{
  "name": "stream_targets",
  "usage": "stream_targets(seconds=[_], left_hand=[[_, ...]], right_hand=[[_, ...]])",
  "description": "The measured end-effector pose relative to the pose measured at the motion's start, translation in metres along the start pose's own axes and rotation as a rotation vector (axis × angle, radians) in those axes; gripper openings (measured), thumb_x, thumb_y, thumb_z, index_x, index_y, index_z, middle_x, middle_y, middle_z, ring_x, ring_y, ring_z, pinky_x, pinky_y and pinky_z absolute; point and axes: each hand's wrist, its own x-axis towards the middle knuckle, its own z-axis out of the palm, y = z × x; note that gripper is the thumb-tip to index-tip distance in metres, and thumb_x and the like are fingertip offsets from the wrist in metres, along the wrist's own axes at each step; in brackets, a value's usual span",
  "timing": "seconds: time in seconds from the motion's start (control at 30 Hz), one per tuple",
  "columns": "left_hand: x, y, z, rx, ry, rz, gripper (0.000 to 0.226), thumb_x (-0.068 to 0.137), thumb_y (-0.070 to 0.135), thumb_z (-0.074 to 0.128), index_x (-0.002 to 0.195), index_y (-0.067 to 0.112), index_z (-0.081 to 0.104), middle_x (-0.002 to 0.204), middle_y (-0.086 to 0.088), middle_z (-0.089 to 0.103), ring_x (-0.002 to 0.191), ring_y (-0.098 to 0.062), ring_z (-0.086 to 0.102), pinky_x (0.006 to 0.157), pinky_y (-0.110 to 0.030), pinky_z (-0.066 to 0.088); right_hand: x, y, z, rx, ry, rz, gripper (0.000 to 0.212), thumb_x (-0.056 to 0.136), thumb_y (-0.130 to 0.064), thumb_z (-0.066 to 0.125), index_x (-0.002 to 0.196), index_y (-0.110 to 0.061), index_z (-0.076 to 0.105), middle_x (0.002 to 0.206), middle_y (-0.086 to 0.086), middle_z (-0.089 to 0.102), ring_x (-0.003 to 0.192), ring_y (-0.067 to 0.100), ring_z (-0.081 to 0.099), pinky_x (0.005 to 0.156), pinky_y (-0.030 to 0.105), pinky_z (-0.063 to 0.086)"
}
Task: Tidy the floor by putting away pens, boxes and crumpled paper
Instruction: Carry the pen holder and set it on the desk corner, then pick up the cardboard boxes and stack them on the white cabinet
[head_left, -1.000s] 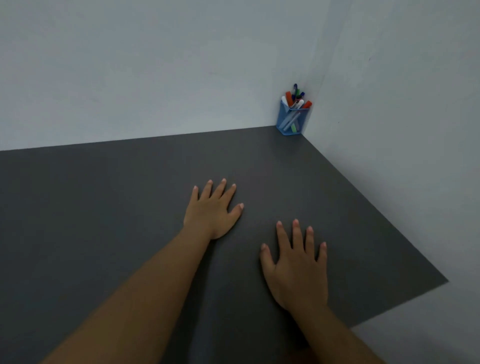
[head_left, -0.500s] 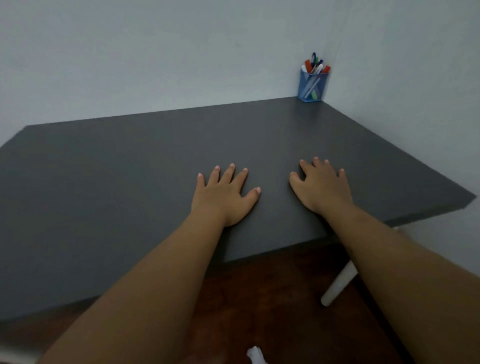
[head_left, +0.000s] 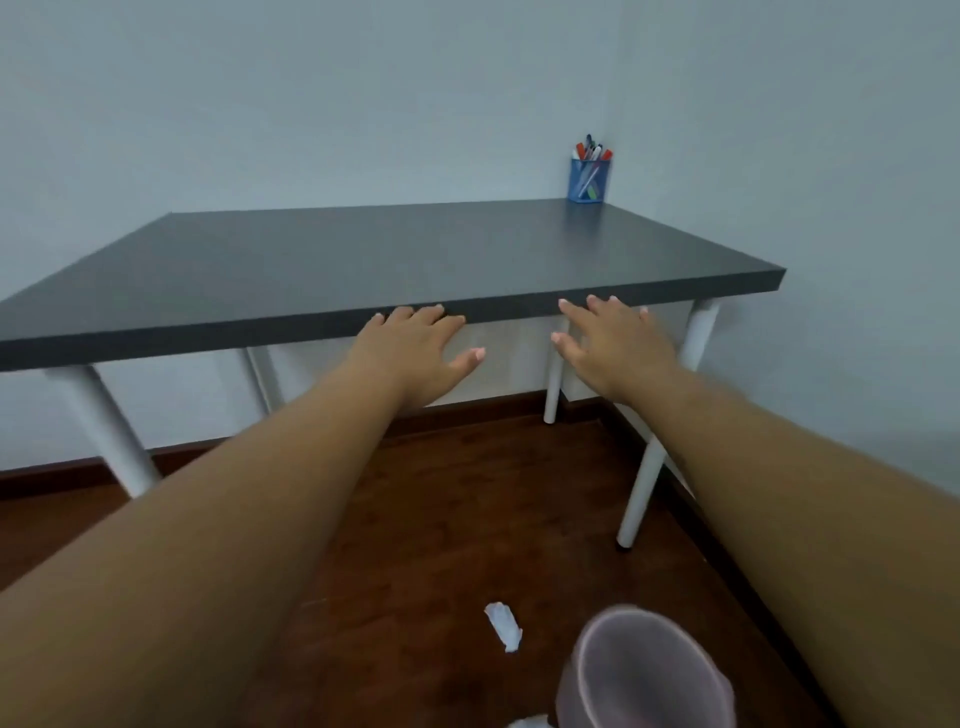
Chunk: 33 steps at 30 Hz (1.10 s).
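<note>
Left hand (head_left: 415, 353): flat and spread, fingers straight, thumb out to the side, fingertips right up at the table's front edge, holding nothing; contact with the edge too close to call.
Right hand (head_left: 615, 345): same story, spread wide, empty, fingertips at that front edge.
Crumpled paper (head_left: 503, 626): small white wad down on the floor, just left of the bin, not touching it, well below both hands.
Pens (head_left: 592, 150): bunched upright in the pen holder, red, blue and white ends poking out.
Pen holder (head_left: 588, 182): blue mesh, far right back corner of the tabletop, tucked against the walls.
Table (head_left: 363, 254): dark grey top, white round legs.
Bin (head_left: 634, 610): mauve, round, mouth open, low in view, near the right forearm.
Floor (head_left: 441, 519): dark reddish wood.
</note>
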Motion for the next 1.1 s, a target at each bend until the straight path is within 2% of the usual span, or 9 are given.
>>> stream_targets(seconds=[0.13,0.27,0.4,0.43,0.47,0.73,1.1], left_hand=[[-0.157,0.003,0.005,-0.004,0.061,-0.073,0.069,0.096,0.066,0.026,0.154,0.028,0.024,0.158,-0.003,0.034,0.143,-0.027,0.035,0.115,-0.05,0.031],[-0.302,-0.004,0.021,-0.023,0.007,-0.252,0.071,0.095,0.065,0.028,0.156,0.031,0.018,0.162,0.001,0.026,0.147,-0.026,0.027,0.118,-0.049,0.026],[-0.415,-0.008,0.027,-0.063,0.033,-0.433,0.07,0.095,0.061,0.035,0.155,0.027,0.022,0.161,-0.001,0.029,0.145,-0.027,0.031,0.116,-0.049,0.03],[-0.417,-0.006,0.029,-0.085,0.033,-0.455,0.07,0.096,0.06,0.036,0.155,0.026,0.023,0.161,-0.002,0.029,0.145,-0.027,0.031,0.116,-0.048,0.03],[-0.473,-0.009,0.025,-0.08,0.025,-0.538,0.07,0.096,0.059,0.036,0.155,0.025,0.023,0.161,-0.002,0.029,0.144,-0.027,0.031,0.116,-0.047,0.031],[-0.608,-0.013,0.033,-0.089,-0.014,-0.804,0.072,0.095,0.059,0.037,0.155,0.023,0.021,0.161,-0.003,0.028,0.143,-0.028,0.033,0.111,-0.047,0.038],[-0.671,-0.019,0.05,-0.206,0.076,-0.977,0.069,0.094,0.055,0.043,0.152,0.023,0.026,0.156,0.0,0.034,0.136,-0.028,0.039,0.102,-0.046,0.042]], right_hand=[[-0.131,-0.021,-0.012,-0.038,-0.022,-0.064,0.065,0.098,-0.047,0.038,0.155,-0.024,0.017,0.162,0.008,0.019,0.151,0.029,0.013,0.12,0.051,0.015],[-0.23,-0.06,-0.025,-0.028,-0.078,-0.171,0.067,0.098,-0.047,0.04,0.155,-0.021,0.017,0.162,0.007,0.022,0.15,0.027,0.016,0.121,0.047,0.017],[-0.289,-0.118,-0.034,0.167,-0.129,-0.181,0.069,0.098,-0.048,0.042,0.156,-0.019,0.016,0.162,0.004,0.021,0.15,0.025,0.015,0.12,0.047,0.023],[-0.291,-0.123,-0.041,0.193,-0.146,-0.183,0.07,0.098,-0.048,0.042,0.156,-0.02,0.016,0.163,0.004,0.02,0.151,0.024,0.014,0.12,0.047,0.022],[-0.324,-0.155,-0.044,0.22,-0.183,-0.261,0.07,0.098,-0.048,0.043,0.156,-0.02,0.015,0.163,0.003,0.019,0.151,0.023,0.013,0.12,0.047,0.022],[-0.415,-0.233,-0.041,0.343,-0.347,-0.351,0.07,0.098,-0.047,0.047,0.156,-0.022,0.016,0.163,0.003,0.02,0.15,0.024,0.016,0.118,0.046,0.028],[-0.478,-0.296,-0.022,0.381,-0.436,-0.469,0.066,0.098,-0.042,0.049,0.155,-0.022,0.021,0.161,0.003,0.023,0.149,0.023,0.021,0.115,0.044,0.03]])
